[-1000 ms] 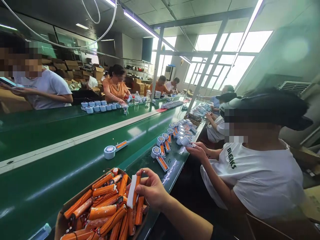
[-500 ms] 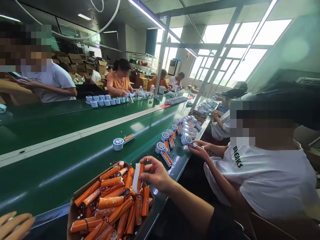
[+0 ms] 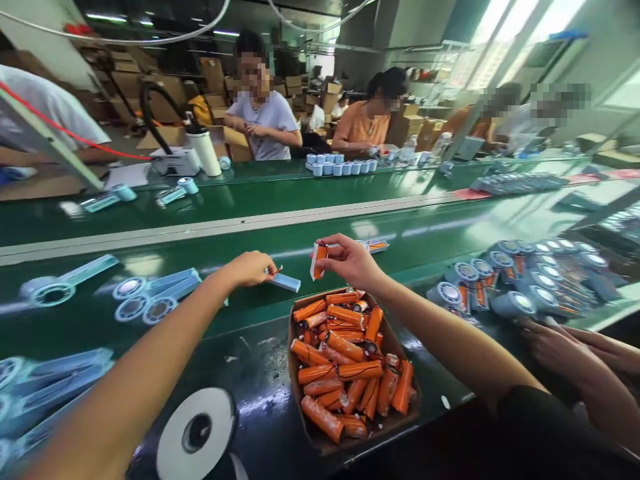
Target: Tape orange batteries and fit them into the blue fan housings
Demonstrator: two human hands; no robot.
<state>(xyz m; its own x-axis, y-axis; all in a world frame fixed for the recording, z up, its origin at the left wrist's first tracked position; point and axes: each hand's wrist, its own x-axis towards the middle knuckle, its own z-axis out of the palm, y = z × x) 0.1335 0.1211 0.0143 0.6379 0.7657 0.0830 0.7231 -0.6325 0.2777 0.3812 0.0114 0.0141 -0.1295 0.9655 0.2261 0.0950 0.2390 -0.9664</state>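
In the head view my right hand [image 3: 353, 261] pinches an orange-wrapped battery [image 3: 321, 257] upright, with a white strip along its left side. It is held above the far edge of a cardboard box [image 3: 296, 380] full of orange batteries [image 3: 345, 343]. My left hand [image 3: 249, 268] is closed over a light-blue handheld-fan housing [image 3: 287, 283] on the green belt; the housing's handle juts out to the right, while its other end is hidden. Small red and white wire ends show at the left fingertips.
Light-blue fan housings [image 3: 160, 308] lie at the left, beyond a white tape roll [image 3: 195, 433]. Another fan part [image 3: 377, 247] rests behind my right hand. Rows of fans with batteries [image 3: 467, 272] and a co-worker's hands [image 3: 555, 347] are at right. A rail [image 3: 240, 222] crosses the belt.
The view has swung left. My left hand has come in from the lower-left edge and closed on a fan housing. My right hand still holds the battery, now beyond the box.
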